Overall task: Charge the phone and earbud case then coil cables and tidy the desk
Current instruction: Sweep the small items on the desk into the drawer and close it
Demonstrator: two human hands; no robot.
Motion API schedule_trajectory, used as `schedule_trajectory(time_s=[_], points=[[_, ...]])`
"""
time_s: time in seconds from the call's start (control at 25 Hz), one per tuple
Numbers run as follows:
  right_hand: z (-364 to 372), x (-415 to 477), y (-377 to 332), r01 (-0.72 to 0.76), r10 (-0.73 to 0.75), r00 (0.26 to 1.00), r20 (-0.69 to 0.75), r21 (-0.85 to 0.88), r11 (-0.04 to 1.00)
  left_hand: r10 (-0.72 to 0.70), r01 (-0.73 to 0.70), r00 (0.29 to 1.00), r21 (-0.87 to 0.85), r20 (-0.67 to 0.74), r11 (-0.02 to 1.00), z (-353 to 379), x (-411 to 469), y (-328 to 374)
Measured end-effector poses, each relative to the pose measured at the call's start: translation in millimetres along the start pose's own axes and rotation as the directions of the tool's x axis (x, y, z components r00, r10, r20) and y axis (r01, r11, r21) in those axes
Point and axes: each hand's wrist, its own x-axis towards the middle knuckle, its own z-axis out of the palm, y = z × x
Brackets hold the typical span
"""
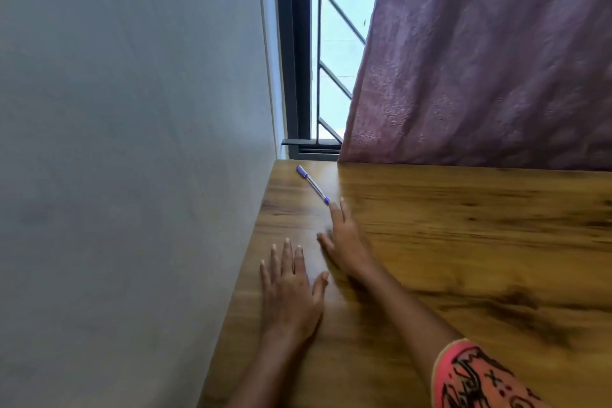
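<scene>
Lying just beyond right grip point(344, 242): pen point(313, 184)

Your desk point(463, 242) is warm honey-brown with a wood-grain pattern, streaked and blotched in darker brown. The pen point(313, 184) has a clear barrel with a violet-blue cap and end. The curtain point(480, 60) is dusty mauve with a faint tone-on-tone floral figure. The wall point(132, 109) is pale grey-white, the window frame point(294, 43) near black, its bars point(341, 10) dark diagonals against pale blue. Your sleeve point(477, 378) is coral-pink with black scribbled markings.
</scene>
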Motion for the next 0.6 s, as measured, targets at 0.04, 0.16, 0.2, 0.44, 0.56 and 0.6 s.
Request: schedule_trajectory(time_s=[0.04, 0.16, 0.2, 0.44, 0.56, 0.6], points=[[5, 16, 3, 0.004, -0.004, 1.000, 0.018, -0.026, 1.000, -0.012, 0.012, 1.000, 0.008, -0.004, 1.000, 5, 3, -1], [15, 51, 14, 0.016, -0.010, 0.998, 0.058, -0.101, 0.995, -0.020, 0.021, 1.000, 0.038, -0.022, 0.999, 16, 4, -1], [17, 58, 16, 0.024, -0.017, 0.998, 0.062, -0.116, 0.993, -0.023, 0.025, 0.999, 0.042, -0.034, 0.999, 18, 4, -2], [23, 63, 15, 0.025, -0.022, 1.000, 0.018, -0.170, 0.985, -0.015, 0.016, 0.999, 0.030, -0.046, 0.999, 18, 3, -2], [22, 53, 13, 0.040, -0.055, 0.983, -0.175, -0.089, 0.995, -0.014, 0.015, 0.999, 0.015, -0.047, 1.000, 17, 3, -3], [21, 50, 13, 0.032, -0.051, 0.972, -0.231, -0.086, 0.996, -0.014, 0.015, 0.999, 0.015, -0.049, 1.000, 18, 4, -3]])
